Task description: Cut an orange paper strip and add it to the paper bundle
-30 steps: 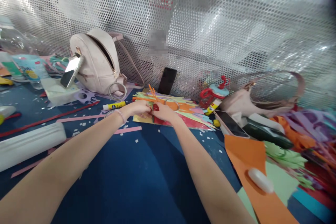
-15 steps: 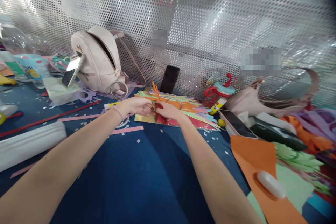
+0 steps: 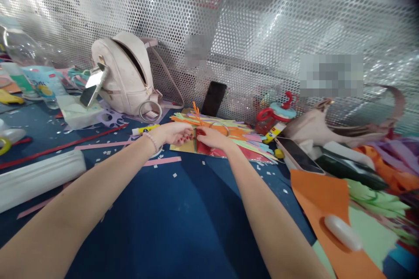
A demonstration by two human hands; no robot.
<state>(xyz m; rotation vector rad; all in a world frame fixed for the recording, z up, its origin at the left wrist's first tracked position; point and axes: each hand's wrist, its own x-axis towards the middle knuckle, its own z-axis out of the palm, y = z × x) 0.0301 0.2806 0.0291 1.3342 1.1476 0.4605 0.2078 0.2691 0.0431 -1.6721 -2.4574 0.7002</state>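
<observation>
My left hand and right hand pinch a small red paper piece between them, upright, directly ahead on the worktop.

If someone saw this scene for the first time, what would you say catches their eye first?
Most likely the two bare arms meeting mid-table, where the left hand and right hand pinch something small and red over a fan of coloured paper strips. Behind them, a pale pink backpack leans against the shiny perforated metal wall, with a dark phone propped beside it. At right, an orange sheet lies on the blue tabletop.
</observation>
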